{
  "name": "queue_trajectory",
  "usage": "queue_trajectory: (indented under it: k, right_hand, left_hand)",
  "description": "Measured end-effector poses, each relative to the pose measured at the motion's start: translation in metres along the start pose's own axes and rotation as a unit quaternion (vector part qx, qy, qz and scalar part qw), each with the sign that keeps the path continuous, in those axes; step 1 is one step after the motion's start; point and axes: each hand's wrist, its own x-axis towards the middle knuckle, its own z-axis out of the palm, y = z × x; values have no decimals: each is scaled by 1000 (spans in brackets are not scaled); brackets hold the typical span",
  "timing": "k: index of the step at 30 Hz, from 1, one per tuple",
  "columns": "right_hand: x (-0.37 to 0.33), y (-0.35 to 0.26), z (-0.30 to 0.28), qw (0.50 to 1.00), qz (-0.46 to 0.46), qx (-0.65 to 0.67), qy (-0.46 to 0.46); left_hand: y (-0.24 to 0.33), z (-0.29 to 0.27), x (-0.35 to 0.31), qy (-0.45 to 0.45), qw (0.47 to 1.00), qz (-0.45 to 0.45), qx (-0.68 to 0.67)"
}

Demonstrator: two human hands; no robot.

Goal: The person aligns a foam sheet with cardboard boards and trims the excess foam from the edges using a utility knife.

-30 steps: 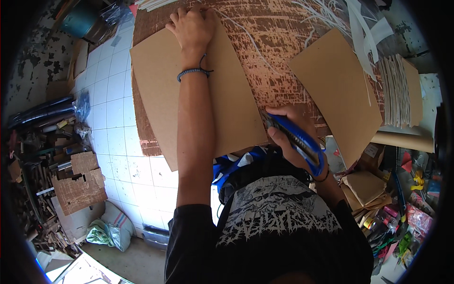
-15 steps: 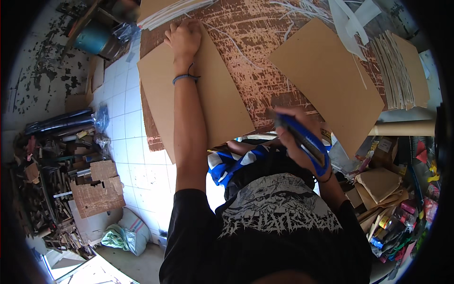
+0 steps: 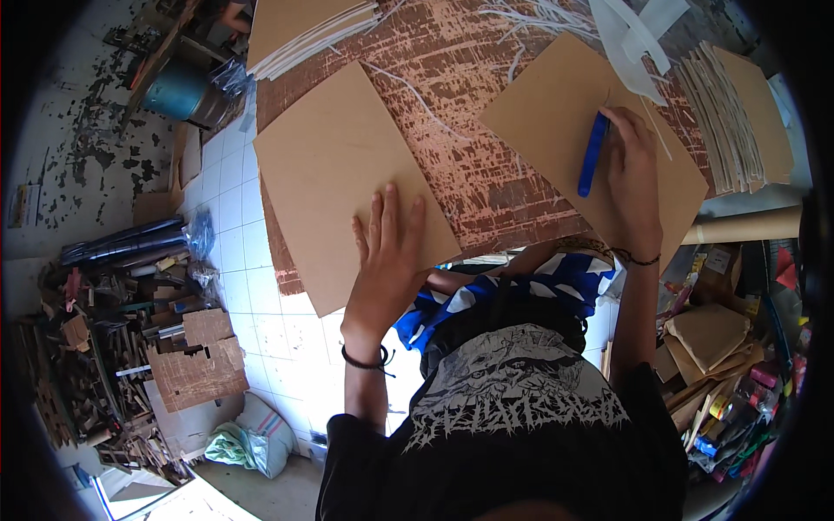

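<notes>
My left hand lies with its fingers spread on the near part of a brown cardboard sheet at the table's left. On the right, a second cardboard sheet lies turned at an angle. Over it, my right hand has curled fingers, with the fingertips at the far end of a blue utility knife. The knife is low over the sheet or on it; which one I cannot tell. My right thumb is hidden.
The scratched brown tabletop shows between the sheets. Stacked cardboard lies at the far left, another stack at the right. White strips lie at the back. A cardboard tube and scrap wood flank the table.
My left hand has slid back from the left sheet's far edge to its near part. My right hand has carried the knife from near my body forward over the right sheet.
</notes>
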Motion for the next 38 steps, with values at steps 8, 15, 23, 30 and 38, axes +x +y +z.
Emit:
queue_trajectory:
  k: [8, 15, 23, 30, 38]
  right_hand:
    - [-13, -104, -1, 950, 86, 293, -60]
    - [-38, -149, 59, 799, 83, 513, -304]
    - [-39, -152, 66, 687, 218, 597, -352]
    - [-34, -158, 63, 693, 257, 584, -336]
    - [-35, -151, 74, 806, 179, 482, -294]
  left_hand:
    - [-2, 7, -26, 138, 989, 35, -41]
    - [5, 14, -25, 289, 954, 15, -75]
    - [3, 23, -26, 301, 950, 9, -77]
    - [3, 30, -24, 311, 948, 11, -67]
    - [0, 37, -25, 318, 946, 18, -58]
